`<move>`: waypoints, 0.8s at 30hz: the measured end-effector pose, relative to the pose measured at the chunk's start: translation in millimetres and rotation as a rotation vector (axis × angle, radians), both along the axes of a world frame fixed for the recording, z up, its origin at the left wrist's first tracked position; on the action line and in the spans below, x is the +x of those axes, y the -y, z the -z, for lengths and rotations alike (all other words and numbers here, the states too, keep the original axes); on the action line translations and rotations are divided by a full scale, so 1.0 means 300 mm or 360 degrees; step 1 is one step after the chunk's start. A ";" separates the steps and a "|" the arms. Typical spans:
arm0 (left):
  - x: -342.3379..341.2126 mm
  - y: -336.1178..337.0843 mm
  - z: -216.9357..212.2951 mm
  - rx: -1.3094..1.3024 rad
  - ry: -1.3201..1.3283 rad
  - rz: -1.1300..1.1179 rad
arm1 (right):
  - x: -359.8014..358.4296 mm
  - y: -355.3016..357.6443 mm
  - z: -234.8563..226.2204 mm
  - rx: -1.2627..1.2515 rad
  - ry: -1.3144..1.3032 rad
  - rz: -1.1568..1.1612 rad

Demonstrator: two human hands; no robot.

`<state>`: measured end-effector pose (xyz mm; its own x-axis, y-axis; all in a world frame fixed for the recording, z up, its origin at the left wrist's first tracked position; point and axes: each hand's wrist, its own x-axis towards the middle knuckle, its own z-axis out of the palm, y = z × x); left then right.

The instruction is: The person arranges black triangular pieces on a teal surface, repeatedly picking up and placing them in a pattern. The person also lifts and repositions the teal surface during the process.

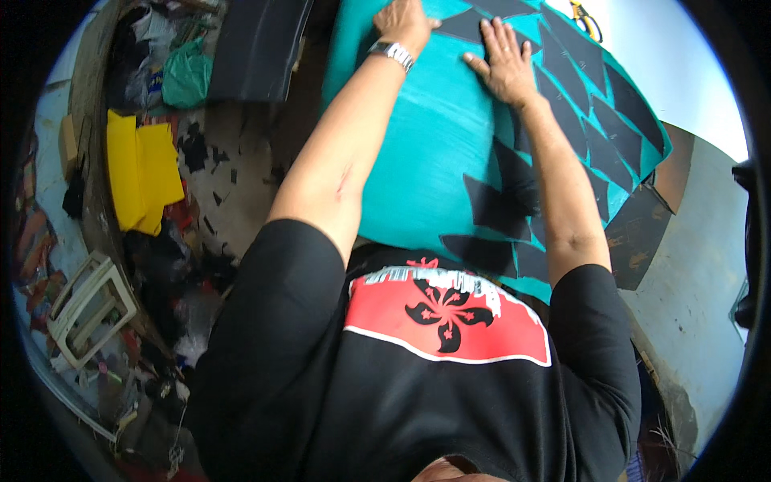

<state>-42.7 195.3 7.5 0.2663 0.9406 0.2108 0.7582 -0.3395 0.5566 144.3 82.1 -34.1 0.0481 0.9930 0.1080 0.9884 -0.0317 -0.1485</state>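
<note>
At the left of the frame lies folded yellow cloth (143, 173), with a green plastic bag (186, 74) above it. A white plastic frame (90, 308) sits lower left, and black scraps (195, 153) are scattered beside the cloth.

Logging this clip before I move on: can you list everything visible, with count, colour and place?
Fabric sheet: one, teal, spread on the work surface ahead of the person.
Cut pieces: many, black, pointed, laid on the teal sheet, mostly along its right side.
Folded cloth: one, yellow, on the left.
Bag: one, green, upper left.
Scraps: many, black, scattered left of the sheet.
Frame: one, white plastic, lower left.
Wristwatch: one, silver, left wrist.
Shirt: one, black with a red and white print.
Left hand: flat on the sheet's far edge.
Right hand: flat, fingers spread over a black piece.
</note>
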 end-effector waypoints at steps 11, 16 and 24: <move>-0.009 0.205 -0.177 0.0292 -0.0810 0.0800 | -0.025 0.008 -0.048 -0.0155 -0.0070 0.0037; 0.012 0.251 -0.184 0.0284 -0.0988 0.0910 | -0.025 0.009 -0.052 -0.0214 -0.0061 0.0055; 0.041 0.237 -0.102 0.0287 -0.0948 0.1051 | -0.021 0.011 -0.033 -0.0193 0.0012 0.0046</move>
<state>-30.4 124.1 38.1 0.8518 0.5238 -0.0050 0.5237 -0.8514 0.0306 138.1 78.8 -24.2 0.0762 0.9970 -0.0123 0.9879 -0.0772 -0.1345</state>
